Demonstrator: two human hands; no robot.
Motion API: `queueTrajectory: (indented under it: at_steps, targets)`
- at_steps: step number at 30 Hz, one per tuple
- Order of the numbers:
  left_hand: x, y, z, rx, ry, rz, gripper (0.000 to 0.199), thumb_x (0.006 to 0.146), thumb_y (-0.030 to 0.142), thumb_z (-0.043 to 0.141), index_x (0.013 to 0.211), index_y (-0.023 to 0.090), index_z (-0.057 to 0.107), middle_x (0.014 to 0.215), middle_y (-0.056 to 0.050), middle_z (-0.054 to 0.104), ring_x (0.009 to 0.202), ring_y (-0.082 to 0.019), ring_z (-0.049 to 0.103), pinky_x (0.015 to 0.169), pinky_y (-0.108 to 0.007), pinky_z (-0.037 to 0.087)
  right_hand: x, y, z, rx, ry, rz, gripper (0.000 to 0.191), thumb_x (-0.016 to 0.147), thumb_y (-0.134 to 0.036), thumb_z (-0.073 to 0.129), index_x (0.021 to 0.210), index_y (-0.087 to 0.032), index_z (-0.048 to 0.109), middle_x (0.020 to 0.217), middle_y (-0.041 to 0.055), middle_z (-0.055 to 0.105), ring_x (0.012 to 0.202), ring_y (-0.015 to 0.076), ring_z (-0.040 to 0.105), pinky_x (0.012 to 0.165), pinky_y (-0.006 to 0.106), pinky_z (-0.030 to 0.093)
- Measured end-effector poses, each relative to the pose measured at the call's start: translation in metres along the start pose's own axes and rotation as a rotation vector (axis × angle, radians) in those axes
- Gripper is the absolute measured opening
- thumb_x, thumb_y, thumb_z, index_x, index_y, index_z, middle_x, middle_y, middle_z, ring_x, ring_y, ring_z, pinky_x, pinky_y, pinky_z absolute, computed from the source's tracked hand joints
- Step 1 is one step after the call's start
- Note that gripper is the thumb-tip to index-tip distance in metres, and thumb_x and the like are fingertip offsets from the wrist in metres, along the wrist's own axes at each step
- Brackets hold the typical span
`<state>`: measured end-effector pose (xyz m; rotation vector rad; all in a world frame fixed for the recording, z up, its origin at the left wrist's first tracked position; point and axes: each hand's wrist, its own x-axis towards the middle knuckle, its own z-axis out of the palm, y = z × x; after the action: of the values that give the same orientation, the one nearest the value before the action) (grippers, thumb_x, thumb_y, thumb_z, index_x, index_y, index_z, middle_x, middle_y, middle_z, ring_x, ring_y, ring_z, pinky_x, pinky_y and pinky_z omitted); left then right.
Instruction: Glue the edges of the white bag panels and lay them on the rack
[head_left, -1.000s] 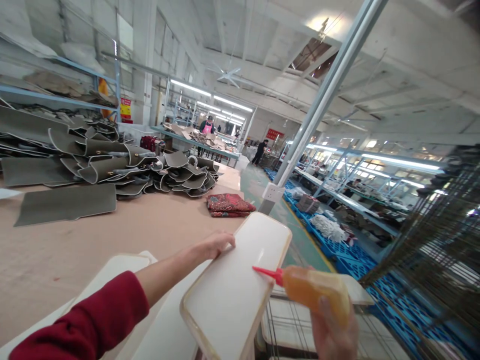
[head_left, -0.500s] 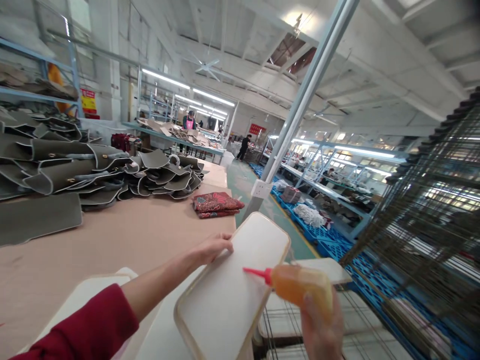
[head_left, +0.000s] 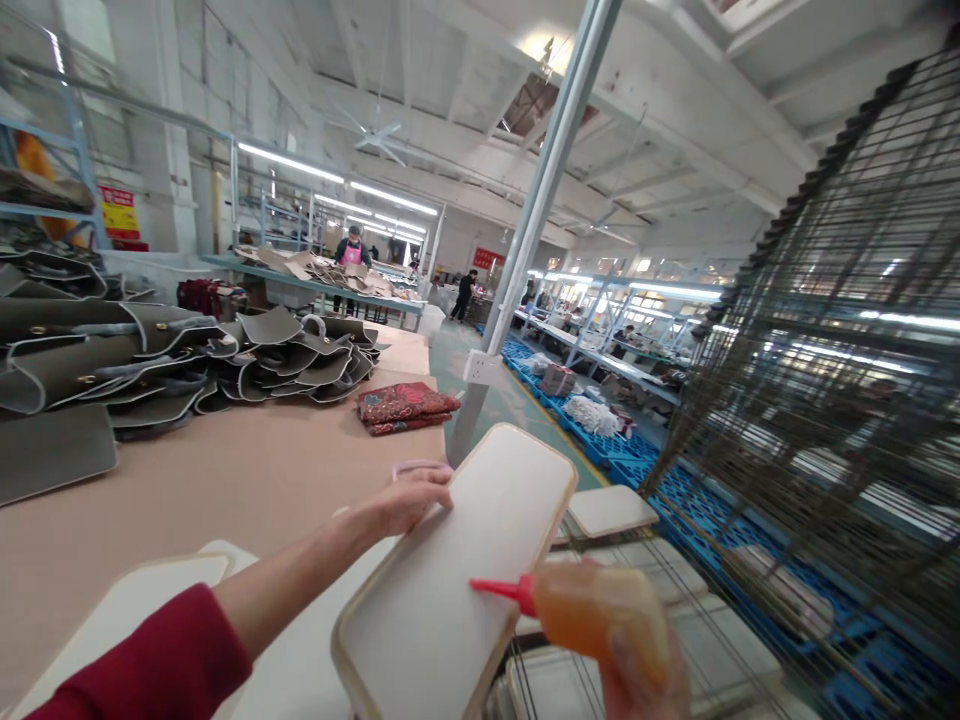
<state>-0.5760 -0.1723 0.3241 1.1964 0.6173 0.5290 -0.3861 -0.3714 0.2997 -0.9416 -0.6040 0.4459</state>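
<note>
A white panel with rounded corners and a tan edge [head_left: 450, 590] is tilted in front of me. My left hand [head_left: 412, 500] grips its upper left edge, thumb on the white face and fingers out of sight behind. In my right hand [head_left: 645, 670] is a squeeze bottle of amber liquid [head_left: 592, 610], held on its side. Its red nozzle [head_left: 495, 589] points left over the middle of the panel; whether the tip touches the face I cannot tell. More white panels [head_left: 300, 640] lie on the table under and left of the held one.
Dark grey-green bag pieces [head_left: 187, 360] are heaped on the pink-brown table [head_left: 247, 480]. Folded red patterned cloth [head_left: 409, 407] sits near its right edge. To the right, a wire rack [head_left: 825, 300] stands hinged up, with panels [head_left: 611, 510] on its lower shelves. A post [head_left: 517, 250] rises beyond the table.
The view has turned a little to the right, so the surroundings slide left. The nozzle has moved down along the panel toward me. Both hands keep their holds.
</note>
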Motion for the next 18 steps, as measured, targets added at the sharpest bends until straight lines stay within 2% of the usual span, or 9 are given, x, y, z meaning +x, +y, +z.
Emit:
queueTrajectory:
  at_steps: [3, 5, 7, 11, 14, 18]
  targets:
    - [0.002, -0.006, 0.021, -0.001, -0.034, -0.042, 0.039, 0.047, 0.013, 0.056, 0.082, 0.016, 0.07, 0.08, -0.001, 0.071, 0.076, -0.02, 0.064, 0.069, -0.028, 0.05, -0.006, -0.013, -0.014, -0.041, 0.022, -0.06, 0.064, 0.059, -0.042, 0.081, 0.112, -0.017, 0.056, 0.101, 0.0127, 0.068, 0.091, 0.0292, 0.065, 0.077, 0.039, 0.056]
    - [0.0, -0.007, 0.038, 0.0, -0.089, -0.041, 0.039, 0.047, 0.012, 0.055, 0.083, 0.016, 0.069, 0.076, 0.0, 0.07, 0.074, -0.019, 0.063, 0.067, -0.027, 0.049, 0.005, -0.028, -0.027, -0.049, 0.091, -0.144, 0.059, 0.061, -0.039, 0.081, 0.111, -0.018, 0.057, 0.107, 0.0106, 0.066, 0.096, 0.0264, 0.064, 0.083, 0.036, 0.053]
    - [0.0, -0.008, 0.054, -0.001, -0.121, -0.043, 0.041, 0.047, 0.012, 0.055, 0.085, 0.017, 0.07, 0.073, 0.0, 0.069, 0.071, -0.017, 0.063, 0.066, -0.026, 0.048, 0.013, -0.038, -0.042, -0.039, 0.134, -0.16, 0.055, 0.063, -0.035, 0.081, 0.11, -0.02, 0.057, 0.108, 0.0076, 0.065, 0.097, 0.0217, 0.063, 0.085, 0.03, 0.051]
    - [0.004, -0.012, 0.084, 0.011, -0.12, -0.07, 0.041, 0.046, 0.013, 0.055, 0.084, 0.017, 0.07, 0.068, 0.001, 0.067, 0.065, -0.016, 0.061, 0.064, -0.025, 0.048, -0.009, -0.033, -0.067, -0.061, 0.131, -0.061, 0.059, 0.062, -0.038, 0.081, 0.111, -0.019, 0.055, 0.098, 0.0082, 0.067, 0.081, 0.0201, 0.066, 0.069, 0.026, 0.054]
    - [0.007, -0.018, 0.108, 0.05, -0.14, -0.085, 0.041, 0.046, 0.013, 0.055, 0.083, 0.016, 0.071, 0.069, 0.0, 0.067, 0.066, -0.016, 0.061, 0.063, -0.025, 0.048, -0.023, -0.031, -0.083, -0.063, 0.078, -0.026, 0.063, 0.059, -0.044, 0.08, 0.111, -0.018, 0.056, 0.1, 0.0091, 0.067, 0.088, 0.0223, 0.065, 0.073, 0.026, 0.054]
    - [0.01, -0.031, 0.145, 0.077, -0.254, -0.092, 0.043, 0.047, 0.013, 0.055, 0.086, 0.015, 0.071, 0.073, -0.001, 0.068, 0.07, -0.017, 0.062, 0.066, -0.026, 0.048, -0.003, -0.046, -0.115, -0.061, 0.216, -0.129, 0.059, 0.065, -0.035, 0.08, 0.115, -0.024, 0.052, 0.109, 0.0041, 0.063, 0.094, 0.0158, 0.062, 0.083, 0.023, 0.05]
